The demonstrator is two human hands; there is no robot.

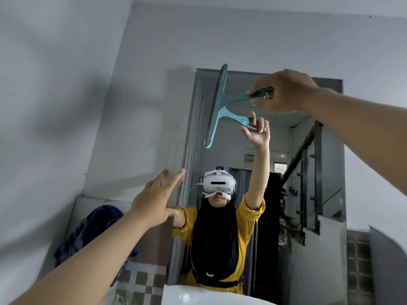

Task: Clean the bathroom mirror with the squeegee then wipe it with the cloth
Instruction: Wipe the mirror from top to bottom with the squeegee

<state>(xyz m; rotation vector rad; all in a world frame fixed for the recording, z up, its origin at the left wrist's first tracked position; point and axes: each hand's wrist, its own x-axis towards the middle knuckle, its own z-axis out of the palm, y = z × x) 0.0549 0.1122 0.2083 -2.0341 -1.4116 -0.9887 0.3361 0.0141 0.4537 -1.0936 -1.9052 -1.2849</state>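
Note:
The bathroom mirror [312,164] hangs on the grey wall ahead and reflects a person in a yellow top with a headset. My right hand [284,91] is raised high and grips the handle of a teal squeegee [222,95]. Its blade stands almost upright against the mirror's upper left part, and its reflection meets it along that edge. My left hand [156,199] is stretched out with fingers spread, holding nothing, its fingertips at the mirror's left edge. A dark blue checked cloth [88,234] hangs at the lower left.
A white basin rim [198,296] shows at the bottom centre. Brown and white checked tiles [143,282] cover the lower wall on both sides of the mirror. A pale curved object [387,260] sits at the lower right. The grey wall fills the left and top.

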